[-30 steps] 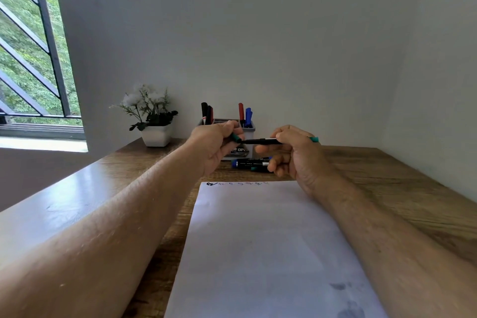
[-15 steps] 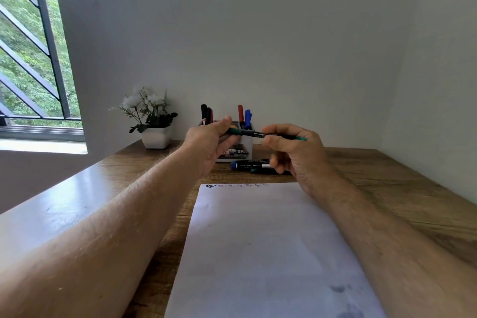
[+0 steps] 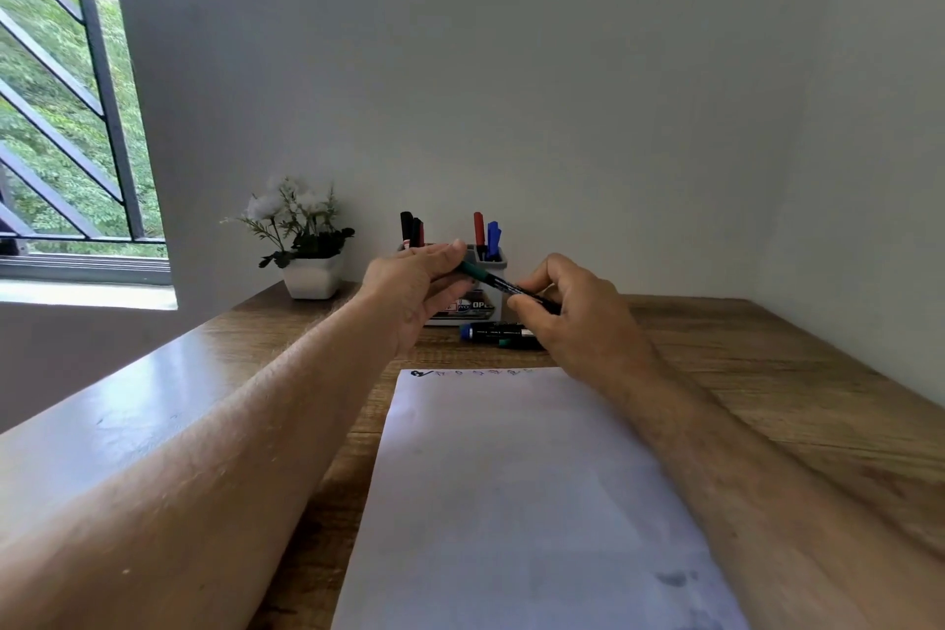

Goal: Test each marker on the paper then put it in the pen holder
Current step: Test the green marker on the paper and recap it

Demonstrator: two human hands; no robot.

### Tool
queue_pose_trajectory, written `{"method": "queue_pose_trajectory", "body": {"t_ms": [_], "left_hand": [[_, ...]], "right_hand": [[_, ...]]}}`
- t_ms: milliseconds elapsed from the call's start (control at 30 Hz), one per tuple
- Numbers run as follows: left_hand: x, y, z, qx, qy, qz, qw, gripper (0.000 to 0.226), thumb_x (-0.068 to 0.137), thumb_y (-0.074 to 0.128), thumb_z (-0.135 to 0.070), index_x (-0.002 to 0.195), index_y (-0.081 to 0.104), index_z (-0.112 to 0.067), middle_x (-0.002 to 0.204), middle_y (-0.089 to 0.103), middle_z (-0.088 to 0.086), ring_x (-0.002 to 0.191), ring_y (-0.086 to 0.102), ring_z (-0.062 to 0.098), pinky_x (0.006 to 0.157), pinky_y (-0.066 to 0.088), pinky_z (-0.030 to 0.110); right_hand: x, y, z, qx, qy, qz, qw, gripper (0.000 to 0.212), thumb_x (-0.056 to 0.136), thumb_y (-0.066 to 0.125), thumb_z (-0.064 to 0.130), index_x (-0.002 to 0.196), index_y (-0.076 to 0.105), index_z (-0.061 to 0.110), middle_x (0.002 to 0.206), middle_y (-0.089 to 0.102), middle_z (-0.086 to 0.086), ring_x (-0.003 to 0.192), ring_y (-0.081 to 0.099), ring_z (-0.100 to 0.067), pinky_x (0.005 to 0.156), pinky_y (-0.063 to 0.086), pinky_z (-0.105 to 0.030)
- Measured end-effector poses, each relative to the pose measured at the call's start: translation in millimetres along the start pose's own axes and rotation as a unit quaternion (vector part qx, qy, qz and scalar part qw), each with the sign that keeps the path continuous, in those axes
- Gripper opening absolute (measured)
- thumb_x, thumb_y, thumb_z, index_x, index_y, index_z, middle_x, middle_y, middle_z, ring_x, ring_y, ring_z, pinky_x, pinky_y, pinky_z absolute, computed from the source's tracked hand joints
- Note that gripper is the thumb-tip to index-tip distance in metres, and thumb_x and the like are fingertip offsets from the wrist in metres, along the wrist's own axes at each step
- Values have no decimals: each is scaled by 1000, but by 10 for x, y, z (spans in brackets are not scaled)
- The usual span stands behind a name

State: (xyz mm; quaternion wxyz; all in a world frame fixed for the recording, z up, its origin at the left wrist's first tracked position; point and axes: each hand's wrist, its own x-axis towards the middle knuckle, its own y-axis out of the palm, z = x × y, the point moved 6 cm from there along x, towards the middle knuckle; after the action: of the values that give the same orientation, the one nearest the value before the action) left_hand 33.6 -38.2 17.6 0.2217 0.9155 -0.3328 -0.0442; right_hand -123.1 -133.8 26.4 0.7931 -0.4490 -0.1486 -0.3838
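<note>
While gripped at both ends | green-capped black marker (image 3: 503, 285) slanting up-left toward grey pen holder (image 3: 495, 266) | left hand (image 3: 414, 289) pinching cap, nearer holder | right hand (image 3: 567, 310) clasping barrel

A barred window (image 3: 66, 108) brightens plain grey walls (image 3: 511, 67) above a wooden desk (image 3: 767, 373).

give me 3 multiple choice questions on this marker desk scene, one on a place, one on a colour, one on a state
1. Where do the spare markers lie?
A. on the desk before the pen holder
B. on the paper
C. by the window

2. What colour is the cap of the held marker?
A. red
B. green
C. yellow

3. How is the held marker held?
A. by the left hand alone
B. by both hands
C. standing in the holder

Key: A, they rest before the pen holder; B, green shows at the left hand; B, the right hand grips it too.
</note>
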Motion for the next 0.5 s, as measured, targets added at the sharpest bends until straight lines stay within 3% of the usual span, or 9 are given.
{"method": "queue_pose_trajectory", "body": {"t_ms": [200,333,500], "left_hand": [[49,18,-61,-78,22,61,995,16,86,66,-2,102,64,-4,97,73,15,89,75,23,68,61,25],[20,89,-110,-116,37,99,988,9,93,58,0,97,63,-7,92,74,12,92,72,21,74,61,26],[49,104,-47,-114,31,108,987,9,91,58,1,92,62,-7,91,75,11,90,73,20,81,59,30]], "right_hand": [[14,34,57,40,1,7,999,16,100,54,35,98,58,20,71,56,10,54,47,-1,43,33,-8],[51,122,74,144,52,28,988,18,101,51,34,89,55,21,61,50,7,45,43,-3,43,34,-17],[18,205,-16,325,167,87,927,19,103,49,26,88,51,14,45,38,8,32,26,-6,32,22,-16]]}}
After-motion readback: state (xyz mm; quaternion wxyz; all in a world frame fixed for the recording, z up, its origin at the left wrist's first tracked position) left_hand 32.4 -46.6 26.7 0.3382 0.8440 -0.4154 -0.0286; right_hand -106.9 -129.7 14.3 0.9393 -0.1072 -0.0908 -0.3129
